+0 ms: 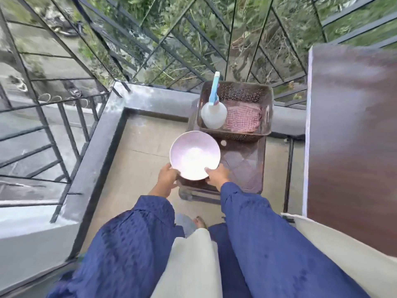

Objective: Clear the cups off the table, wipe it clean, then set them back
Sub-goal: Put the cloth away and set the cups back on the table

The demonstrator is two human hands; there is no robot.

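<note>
A pale pink round bowl (195, 154) is held with both hands over the near left end of a small brown plastic stool (247, 166). My left hand (167, 177) grips its near left rim, and my right hand (217, 174) grips its near right rim, thumb over the edge. The bowl looks empty. No cup shows in the frame. On the far end of the stool stands a brown perforated basket (266, 97). In it lie a white spray bottle (213, 114) with a blue trigger and a folded pink checked cloth (242, 119).
A dark brown tabletop (352, 134) fills the right side, with a cream cloth (335, 239) at its near corner. A grey parapet ledge (111, 117) and black metal railing (71, 125) close off the balcony to the left and ahead. Beige floor tiles (139, 151) lie below.
</note>
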